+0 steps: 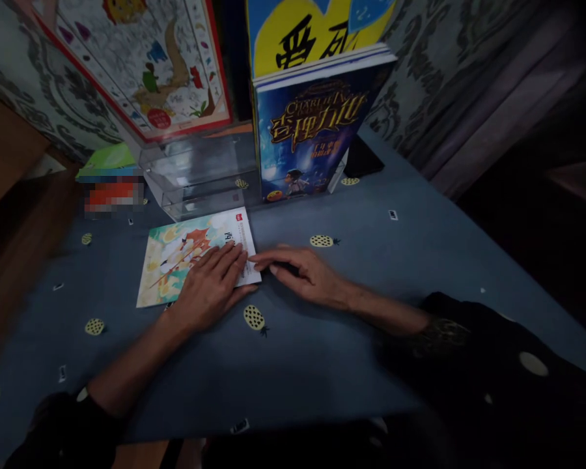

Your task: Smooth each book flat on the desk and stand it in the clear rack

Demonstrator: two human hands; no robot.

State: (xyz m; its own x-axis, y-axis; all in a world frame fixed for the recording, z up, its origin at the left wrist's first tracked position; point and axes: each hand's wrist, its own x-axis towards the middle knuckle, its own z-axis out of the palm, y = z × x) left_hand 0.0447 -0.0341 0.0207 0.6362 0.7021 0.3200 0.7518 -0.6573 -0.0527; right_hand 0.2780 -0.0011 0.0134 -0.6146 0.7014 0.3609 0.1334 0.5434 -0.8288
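A thin illustrated book (167,259) with a white and teal cover lies closed on the table. My left hand (213,281) rests flat over its lower right part, fingers stretched out and covering some of the title. At the book's right edge is my right hand (300,272), index finger reaching to the cover beside my left fingertips. Its thumb stands apart from the index finger, and nothing shows between them; the other fingers are mostly hidden. Just behind the book stands a clear plastic holder (195,189).
Upright dark-blue books (303,150) stand behind my hands, with a yellow-and-blue book (293,39) behind them. A red-bordered picture board (176,71) leans at the back left. A black flat object (364,156) lies back right. Green and red items (110,176) sit left on the patterned tablecloth (322,365).
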